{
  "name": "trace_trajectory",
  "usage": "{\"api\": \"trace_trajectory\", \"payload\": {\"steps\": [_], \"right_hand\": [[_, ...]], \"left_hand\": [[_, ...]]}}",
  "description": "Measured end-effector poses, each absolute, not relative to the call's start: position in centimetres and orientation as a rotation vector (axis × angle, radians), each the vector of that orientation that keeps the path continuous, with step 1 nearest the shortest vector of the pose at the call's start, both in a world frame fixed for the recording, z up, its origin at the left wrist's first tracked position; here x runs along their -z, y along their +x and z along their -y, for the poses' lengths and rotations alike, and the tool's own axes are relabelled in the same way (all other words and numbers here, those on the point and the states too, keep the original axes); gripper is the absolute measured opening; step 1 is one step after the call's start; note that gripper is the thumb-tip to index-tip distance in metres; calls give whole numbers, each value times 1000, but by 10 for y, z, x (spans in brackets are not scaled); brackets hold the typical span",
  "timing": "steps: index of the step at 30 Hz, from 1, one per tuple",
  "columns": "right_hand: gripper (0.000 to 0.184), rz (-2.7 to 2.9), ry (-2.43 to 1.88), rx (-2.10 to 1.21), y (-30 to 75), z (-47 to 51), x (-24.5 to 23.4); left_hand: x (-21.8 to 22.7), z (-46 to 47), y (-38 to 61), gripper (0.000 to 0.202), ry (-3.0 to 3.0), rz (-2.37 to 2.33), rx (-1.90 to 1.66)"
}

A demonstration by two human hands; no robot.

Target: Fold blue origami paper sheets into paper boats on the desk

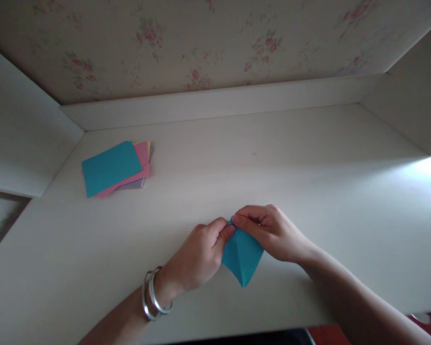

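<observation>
Between my hands is a folded blue sheet of origami paper (243,256), diamond-like in outline, with a crease down its middle and a point toward me. My left hand (203,251) pinches it near the top left corner, thumb on the paper. At the same top corner, my right hand (273,230) grips with thumb and fingers pressed together. The two thumbs almost meet there. Fingers behind the paper are hidden. Two silver bangles (154,294) circle my left wrist.
A loose stack of coloured paper (111,167), blue on top with pink, purple and yellow edges below, lies at the back left of the white tabletop (301,163). White panels (21,124) rise at the sides. Flowered wallpaper (219,43) covers the back wall.
</observation>
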State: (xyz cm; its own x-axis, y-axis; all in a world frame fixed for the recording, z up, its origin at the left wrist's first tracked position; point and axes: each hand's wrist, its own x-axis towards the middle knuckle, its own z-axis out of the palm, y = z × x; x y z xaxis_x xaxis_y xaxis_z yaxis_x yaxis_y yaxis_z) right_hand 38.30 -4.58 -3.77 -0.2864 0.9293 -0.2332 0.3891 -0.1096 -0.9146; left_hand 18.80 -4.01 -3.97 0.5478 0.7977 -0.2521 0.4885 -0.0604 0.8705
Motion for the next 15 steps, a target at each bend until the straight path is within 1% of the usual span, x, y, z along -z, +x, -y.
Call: {"api": "trace_trajectory", "payload": {"steps": [3, 6, 9, 12, 15], "right_hand": [[38, 1553, -1458, -1396, 381, 45, 39], [37, 1374, -1428, -1395, 380, 43, 43], [37, 1197, -1360, -1509, 381, 40, 45], [41, 1089, -1322, -1609, 383, 40, 42], [38, 1028, -1325, -1610, 384, 40, 39]], "left_hand": [[39, 39, 188, 37, 1604, -1101, -388], [38, 40, 186, 32, 1400, -1085, -496], [36, 41, 182, 44, 1253, -969, -604], [31, 41, 177, 44, 1188, -863, -566], [25, 39, 173, 52, 1202, -800, -518]]}}
